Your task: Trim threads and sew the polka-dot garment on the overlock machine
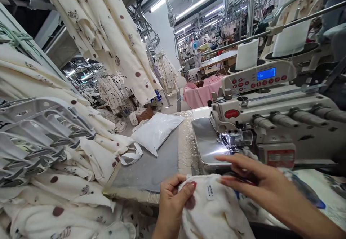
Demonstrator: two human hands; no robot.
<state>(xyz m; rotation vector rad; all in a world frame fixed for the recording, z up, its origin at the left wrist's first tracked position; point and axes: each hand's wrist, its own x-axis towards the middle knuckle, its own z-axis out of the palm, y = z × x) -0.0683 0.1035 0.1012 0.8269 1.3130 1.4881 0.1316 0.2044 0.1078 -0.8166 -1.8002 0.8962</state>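
Observation:
My left hand point(175, 199) pinches the top edge of a cream fuzzy garment piece point(208, 213) between thumb and fingers. Brown spots mark this cloth, and a small white label point(210, 190) with dark print lies on its front near the edge. To the right, my right hand point(251, 181) has its fingers stretched out and apart, the lower one at the garment's upper right edge. Its palm side is partly hidden. Just beyond that hand stands an overlock sewing machine point(235, 113), its needle area lit above a metal plate point(207, 138).
On the grey table top point(159, 170) lie a white plastic bag point(156, 131) and a loop of white tape point(132, 156). Grey clamp hangers point(40, 134) and spotted cream garments point(116, 33) hang at left. Thread cones point(247, 55) stand behind the machine, and pink cloth point(202, 93) lies beyond.

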